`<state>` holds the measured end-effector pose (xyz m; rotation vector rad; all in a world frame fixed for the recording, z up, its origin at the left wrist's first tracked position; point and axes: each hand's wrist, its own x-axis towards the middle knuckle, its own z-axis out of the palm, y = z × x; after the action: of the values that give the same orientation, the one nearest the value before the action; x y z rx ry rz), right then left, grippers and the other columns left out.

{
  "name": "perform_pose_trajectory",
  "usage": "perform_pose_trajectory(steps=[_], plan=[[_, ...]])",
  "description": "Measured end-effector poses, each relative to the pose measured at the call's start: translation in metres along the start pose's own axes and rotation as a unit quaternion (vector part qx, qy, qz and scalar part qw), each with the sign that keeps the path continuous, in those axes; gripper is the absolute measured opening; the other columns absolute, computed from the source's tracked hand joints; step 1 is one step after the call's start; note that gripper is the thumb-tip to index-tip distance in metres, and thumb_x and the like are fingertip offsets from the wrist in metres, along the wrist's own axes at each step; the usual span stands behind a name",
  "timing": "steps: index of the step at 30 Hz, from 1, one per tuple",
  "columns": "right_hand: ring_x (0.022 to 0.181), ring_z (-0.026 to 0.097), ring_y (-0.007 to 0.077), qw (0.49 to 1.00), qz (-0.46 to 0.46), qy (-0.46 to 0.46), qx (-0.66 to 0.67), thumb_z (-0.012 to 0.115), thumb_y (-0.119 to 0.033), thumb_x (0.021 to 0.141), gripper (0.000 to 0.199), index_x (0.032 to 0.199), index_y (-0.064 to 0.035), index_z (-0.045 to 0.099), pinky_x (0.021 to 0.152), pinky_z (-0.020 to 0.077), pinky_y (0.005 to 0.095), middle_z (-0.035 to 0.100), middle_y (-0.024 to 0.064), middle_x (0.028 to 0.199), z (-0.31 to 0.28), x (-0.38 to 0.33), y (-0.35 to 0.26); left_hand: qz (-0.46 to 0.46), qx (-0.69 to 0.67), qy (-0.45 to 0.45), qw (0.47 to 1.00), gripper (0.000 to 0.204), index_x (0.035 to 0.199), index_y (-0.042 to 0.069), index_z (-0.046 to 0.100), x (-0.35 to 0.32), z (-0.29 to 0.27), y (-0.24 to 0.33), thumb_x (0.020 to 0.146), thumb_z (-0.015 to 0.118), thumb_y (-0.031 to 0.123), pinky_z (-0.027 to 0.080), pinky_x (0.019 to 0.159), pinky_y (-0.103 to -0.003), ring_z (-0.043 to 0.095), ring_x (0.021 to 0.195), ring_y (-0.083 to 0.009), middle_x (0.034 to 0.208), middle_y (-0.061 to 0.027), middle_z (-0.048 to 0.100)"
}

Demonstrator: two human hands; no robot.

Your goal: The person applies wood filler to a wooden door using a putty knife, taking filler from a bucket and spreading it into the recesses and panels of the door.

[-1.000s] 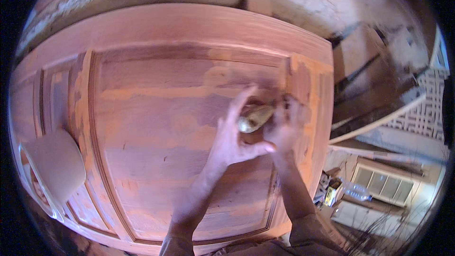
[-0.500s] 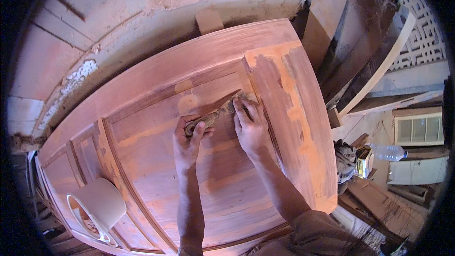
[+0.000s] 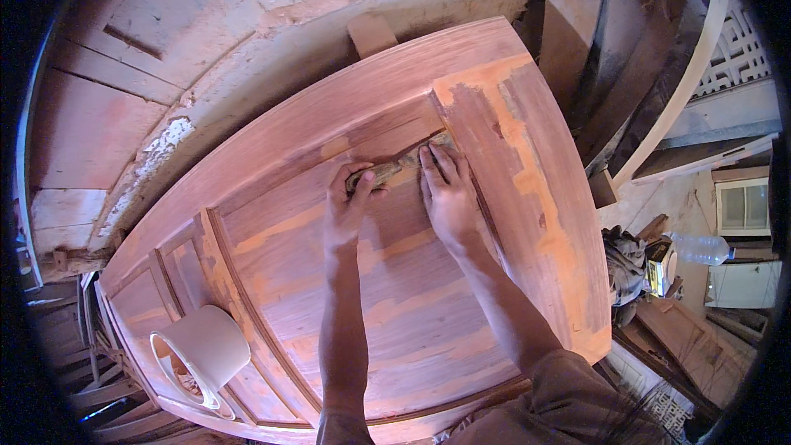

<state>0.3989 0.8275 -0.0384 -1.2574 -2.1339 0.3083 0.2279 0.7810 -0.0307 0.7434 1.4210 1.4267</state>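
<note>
Even, soft daylight; scene moderately bright, warm reddish cast. Brightest area at right of frame, around the plastic bottle (image 3: 699, 248) and pale wall, slightly washed out. Faint soft shadows under both forearms on the wooden door panel (image 3: 395, 313); no hard glare. Strong fisheye: straight edges of panel bow toward rim; black vignette fills all four corners. Centre reasonably sharp; lower left and lower right edges dim and smeared.

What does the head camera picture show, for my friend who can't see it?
Two bare hands, the left hand and the right hand, press a worn strip of sandpaper into a groove of a reddish wooden door lying flat. A pale plastic tub lies tipped on the door's near left corner, and a clear plastic bottle lies off to the right.
</note>
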Motion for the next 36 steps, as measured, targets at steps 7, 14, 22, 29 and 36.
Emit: perform_pose_trajectory(steps=[7,14,22,29,36], plan=[[0.117,0.053,0.0365,1.0,0.002,-0.005,-0.02,0.065,-0.002,0.086,0.042,0.128,-0.0001,0.061,0.099,0.048,0.0435,0.06,0.0183,0.126,0.003,-0.001,0.003,-0.002,0.003,-0.021,1.0,0.022,0.112,-0.004,0.058,0.012,-0.006,-0.012,0.098,0.06,0.014,0.06,0.072,-0.029,0.066,0.079,-0.0153,0.094,-0.0106,0.065],[0.118,0.054,0.0361,0.999,-0.004,-0.001,-0.038,0.064,-0.004,0.087,0.041,0.128,-0.0003,0.061,0.1,0.0468,0.0432,0.061,0.0181,0.124,0.007,-0.001,0.006,-0.013,-0.004,-0.004,1.0,0.024,0.111,-0.005,0.059,0.01,-0.004,-0.01,0.098,0.061,0.015,0.06,0.07,-0.029,0.067,0.078,-0.0159,0.095,-0.0109,0.065],[0.12,0.054,0.0352,0.997,0.003,-0.036,-0.072,0.063,-0.008,0.087,0.042,0.128,0.0001,0.06,0.104,0.044,0.0442,0.061,0.0179,0.126,0.008,-0.003,0.006,0.01,0.03,-0.021,0.999,0.025,0.109,-0.008,0.059,0.015,-0.006,-0.011,0.097,0.062,0.014,0.059,0.068,-0.028,0.067,0.078,-0.0173,0.093,-0.0106,0.062],[0.122,0.053,0.0343,0.996,0.015,-0.045,-0.078,0.064,-0.011,0.086,0.045,0.129,-0.001,0.059,0.104,0.0432,0.0446,0.061,0.0162,0.129,0.004,0.0,0.002,0.036,0.042,-0.015,0.998,0.023,0.108,-0.008,0.06,0.015,-0.006,-0.016,0.097,0.062,0.012,0.06,0.069,-0.028,0.067,0.077,-0.0171,0.095,-0.0112,0.062],[0.115,0.055,0.0325,0.994,-0.003,0.003,-0.113,0.066,-0.011,0.083,0.047,0.129,-0.0063,0.06,0.096,0.0434,0.0472,0.061,0.013,0.127,-0.032,0.002,-0.023,0.042,0.005,-0.01,0.999,0.021,0.104,-0.006,0.06,-0.015,-0.001,0.027,0.096,0.063,0.013,0.058,0.066,-0.027,0.066,0.075,-0.0151,0.09,-0.0097,0.064]])
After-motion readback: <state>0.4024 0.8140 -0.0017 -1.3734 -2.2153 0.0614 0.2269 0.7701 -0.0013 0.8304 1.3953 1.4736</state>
